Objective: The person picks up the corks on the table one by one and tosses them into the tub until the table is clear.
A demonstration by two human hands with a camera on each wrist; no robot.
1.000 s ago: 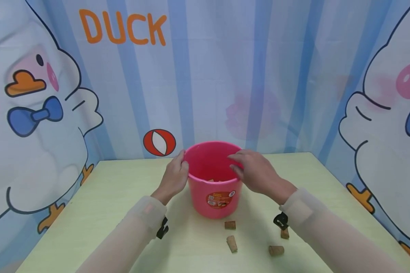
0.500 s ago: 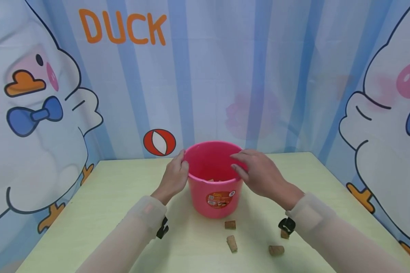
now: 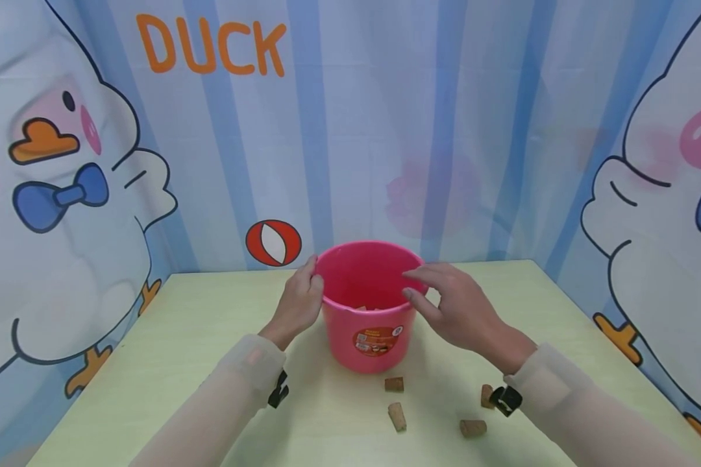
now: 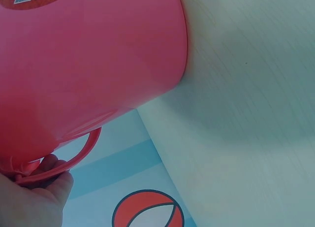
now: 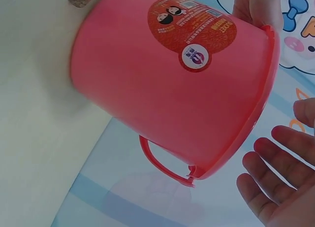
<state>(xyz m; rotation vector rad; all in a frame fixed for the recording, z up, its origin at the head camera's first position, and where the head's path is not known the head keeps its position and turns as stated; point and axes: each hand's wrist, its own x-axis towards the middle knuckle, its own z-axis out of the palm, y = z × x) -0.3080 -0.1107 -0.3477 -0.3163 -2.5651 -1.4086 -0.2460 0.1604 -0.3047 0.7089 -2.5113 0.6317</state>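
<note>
A pink plastic bucket (image 3: 341,337) with an orange label stands upright on the table. On its left side my left hand (image 3: 296,297) grips the rim, and the left wrist view shows those fingers curled around the side handle (image 4: 90,149). My right hand (image 3: 464,311) is beside the right rim, holding nothing. Its fingers (image 5: 268,155) are spread and apart from the bucket in the right wrist view. Small brown pieces, partly hidden by the front wall, show inside the bucket. In front of it lie several corks, among them one upper cork (image 3: 394,384) and a slanted cork (image 3: 397,417).
Farther right are a lying cork (image 3: 473,428) and another cork (image 3: 487,396) close to the right wrist's black strap (image 3: 506,401). The pale table (image 3: 222,324) ends at a duck-printed curtain (image 3: 362,130) behind the bucket, and curtain panels flank both sides.
My right hand has drawn back rightward from over the bucket's opening, and its thumb and fingers have spread wider. The left hand, the bucket and the corks have stayed in place.
</note>
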